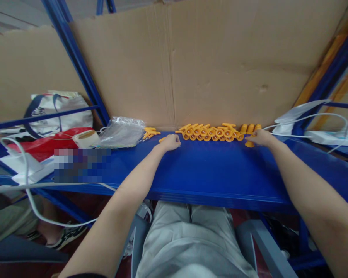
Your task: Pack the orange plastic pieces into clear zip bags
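A row of several small orange plastic parts [211, 132] lies along the back of the blue shelf [208, 170], against a cardboard sheet. My left hand [170, 142] rests on the shelf at the row's left end, fingers curled round an orange part whose tip shows at its left. My right hand [259, 137] is at the row's right end, fingers pinched on an orange part [249, 144] that stands on the shelf. A few more orange parts [150, 133] lie apart to the left, beside a clear plastic bag [122, 132].
The cardboard sheet [208, 61] walls the back of the shelf. A roll of tape [86, 138], a red bag [43, 146] and a white tote [60, 110] sit at left. White cables and a power strip [324, 136] lie at right. Another person's leg and shoe [66, 233] show below left.
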Tool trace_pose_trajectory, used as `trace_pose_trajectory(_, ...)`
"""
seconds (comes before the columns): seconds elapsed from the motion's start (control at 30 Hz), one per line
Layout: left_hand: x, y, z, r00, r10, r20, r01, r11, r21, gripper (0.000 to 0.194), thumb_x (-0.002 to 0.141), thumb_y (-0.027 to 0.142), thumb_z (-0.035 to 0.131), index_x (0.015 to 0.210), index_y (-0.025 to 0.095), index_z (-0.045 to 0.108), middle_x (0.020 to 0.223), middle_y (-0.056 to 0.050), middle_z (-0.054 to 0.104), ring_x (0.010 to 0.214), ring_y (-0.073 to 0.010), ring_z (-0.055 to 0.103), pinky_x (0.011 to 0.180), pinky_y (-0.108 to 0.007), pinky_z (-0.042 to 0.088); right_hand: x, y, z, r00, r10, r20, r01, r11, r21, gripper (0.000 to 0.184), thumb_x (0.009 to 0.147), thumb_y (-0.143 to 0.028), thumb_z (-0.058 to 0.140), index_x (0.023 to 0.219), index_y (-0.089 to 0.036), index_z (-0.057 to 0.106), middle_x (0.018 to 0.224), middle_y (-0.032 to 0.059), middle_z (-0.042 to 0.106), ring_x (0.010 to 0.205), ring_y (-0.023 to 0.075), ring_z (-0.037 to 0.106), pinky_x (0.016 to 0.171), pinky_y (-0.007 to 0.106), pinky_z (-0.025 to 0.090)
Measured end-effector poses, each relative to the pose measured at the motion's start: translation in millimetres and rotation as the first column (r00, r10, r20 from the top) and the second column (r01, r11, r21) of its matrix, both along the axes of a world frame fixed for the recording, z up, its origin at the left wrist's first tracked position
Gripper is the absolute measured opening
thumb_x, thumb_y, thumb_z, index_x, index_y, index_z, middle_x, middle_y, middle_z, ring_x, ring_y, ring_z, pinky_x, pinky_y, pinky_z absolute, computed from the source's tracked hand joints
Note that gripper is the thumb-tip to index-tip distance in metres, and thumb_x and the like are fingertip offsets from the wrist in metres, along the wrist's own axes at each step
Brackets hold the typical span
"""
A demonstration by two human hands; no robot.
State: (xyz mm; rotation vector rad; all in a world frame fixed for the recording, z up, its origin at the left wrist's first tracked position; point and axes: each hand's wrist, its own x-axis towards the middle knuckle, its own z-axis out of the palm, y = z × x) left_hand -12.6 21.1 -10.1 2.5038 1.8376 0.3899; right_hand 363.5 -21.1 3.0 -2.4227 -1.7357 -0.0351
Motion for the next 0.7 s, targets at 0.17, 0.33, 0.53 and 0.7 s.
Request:
trace_pose_trajectory(0.17, -14.7, 2.4, 2.8, 0.988, 0.146, -0.046, -0.14, 0.984, 0.109, 0.034, 0.083, 0.014, 0.051, 0.108, 0.019, 0.072, 0.117, -0.011, 0.068, 0.112, -0.0243, 0.063, 0.098, -0.031, 0.048, 7.6, 6.2, -11.8, 0.992, 0.012, -0.122, -0.023, 0.996, -0.09, 0.025, 0.085, -0.038, 0.064, 0.085, -0.013, 0.063, 0.067, 0.0087, 0.065, 0.068, 0.0259, 0.066, 0.06, 0.036, 0.051)
trace_pose_trajectory(0.33, -22.0, 0.7, 1.9, 0.966, 0.224, -0.132, -0.226, 0.974, 0.005, 0.048, 0.084, 0.016, 0.052, 0.129, 0.028, 0.062, 0.135, -0.013, 0.058, 0.128, -0.0318, 0.052, 0.104, -0.045, 0.043, 6.5, 5.9, -8.5, 0.995, 0.054, -0.079, -0.066, 0.986, -0.152, 0.03, 0.086, -0.043, 0.063, 0.077, -0.015, 0.062, 0.06, 0.0073, 0.061, 0.062, 0.0247, 0.065, 0.059, 0.037, 0.052)
trace_pose_trajectory(0.53, -19.8, 0.8, 4.4, 0.968, 0.167, -0.187, -0.176, 0.984, -0.029, 0.037, 0.085, 0.019, 0.052, 0.118, 0.024, 0.067, 0.129, -0.013, 0.064, 0.118, -0.0277, 0.06, 0.097, -0.035, 0.047, -11.8, 3.8, 6.3, 0.999, 0.038, -0.023, -0.042, 0.967, -0.251, 0.032, 0.087, -0.044, 0.062, 0.078, -0.014, 0.065, 0.068, 0.0101, 0.065, 0.072, 0.0255, 0.069, 0.075, 0.038, 0.054)
trace_pose_trajectory(0.7, -15.6, -3.8, 11.2, 0.996, 0.049, -0.075, -0.062, 0.983, -0.172, 0.025, 0.078, 0.025, 0.059, 0.099, 0.02, 0.07, 0.097, -0.006, 0.076, 0.089, -0.0193, 0.069, 0.074, -0.022, 0.05, -36.3, -1.3, 13.2, 0.981, 0.179, 0.07, -0.171, 0.979, -0.112, 0.034, 0.072, -0.036, 0.079, 0.095, -0.016, 0.065, 0.09, 0.0126, 0.069, 0.095, 0.0345, 0.067, 0.084, 0.045, 0.05)
